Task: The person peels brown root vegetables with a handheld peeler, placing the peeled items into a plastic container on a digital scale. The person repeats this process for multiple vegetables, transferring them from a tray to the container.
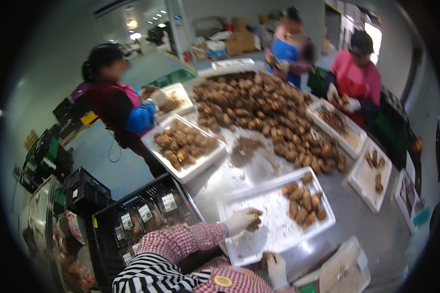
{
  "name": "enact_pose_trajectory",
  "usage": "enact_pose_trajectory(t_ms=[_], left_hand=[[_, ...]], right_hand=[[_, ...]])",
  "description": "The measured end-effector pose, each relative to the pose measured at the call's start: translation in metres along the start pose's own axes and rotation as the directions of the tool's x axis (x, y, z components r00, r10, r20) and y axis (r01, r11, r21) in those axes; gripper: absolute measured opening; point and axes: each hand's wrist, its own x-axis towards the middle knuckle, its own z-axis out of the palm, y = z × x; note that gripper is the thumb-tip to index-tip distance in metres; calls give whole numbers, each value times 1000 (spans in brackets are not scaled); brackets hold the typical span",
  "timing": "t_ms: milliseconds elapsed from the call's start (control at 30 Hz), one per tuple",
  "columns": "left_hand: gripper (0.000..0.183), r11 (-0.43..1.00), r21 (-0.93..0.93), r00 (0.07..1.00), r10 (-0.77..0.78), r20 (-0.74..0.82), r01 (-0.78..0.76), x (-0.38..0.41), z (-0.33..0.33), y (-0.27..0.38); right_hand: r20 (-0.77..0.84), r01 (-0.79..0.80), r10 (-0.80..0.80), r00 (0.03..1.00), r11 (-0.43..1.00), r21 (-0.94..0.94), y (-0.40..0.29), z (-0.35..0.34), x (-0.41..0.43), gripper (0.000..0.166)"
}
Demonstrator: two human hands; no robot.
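My left hand (pixel 241 222), in a white glove with soiled fingertips, reaches over the left part of a white foam tray (pixel 267 223). Its fingers close on a brown taro corm (pixel 254 225). At the tray's near edge is my right hand (pixel 277 270), gloved too and curled. Brown shows at its fingertips; whether that is a corm or dirt on the glove, I cannot tell. Several taro corms (pixel 305 203) lie grouped at the right end of the tray, and dark crumbs of soil are scattered over its bottom.
Beyond the tray, a big heap of taro (pixel 256 102) covers the metal table (pixel 212 183). A fuller foam tray (pixel 185 146) stands left of it. Labelled packs fill a black crate (pixel 106 223) at my left. A clear plastic container (pixel 346 269) sits near right. Three co-workers stand around the table.
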Motion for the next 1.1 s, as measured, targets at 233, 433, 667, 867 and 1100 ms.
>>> enact_pose_trajectory(t_ms=[233,433,667,867,1100], left_hand=[[40,920,384,993,103,-59,-73,2,5,-33],[35,968,238,993,100,-63,-83,5,8,-42],[34,980,145,990,140,-21,-135,-1,28,-37],[32,966,218,981,163,-106,-137,-5,27,-44],[32,974,177,989,145,-18,-140,-13,45,-34]], right_hand=[[-209,84,-73,975,996,44,-32,-13,-6,25],[-533,76,-166,830,979,-187,-63,-43,33,42],[-474,-241,-363,802,529,-814,-45,-72,114,79],[-482,-111,-396,782,672,-732,-30,-85,116,61],[-277,126,54,959,795,594,-57,-67,25,47]])
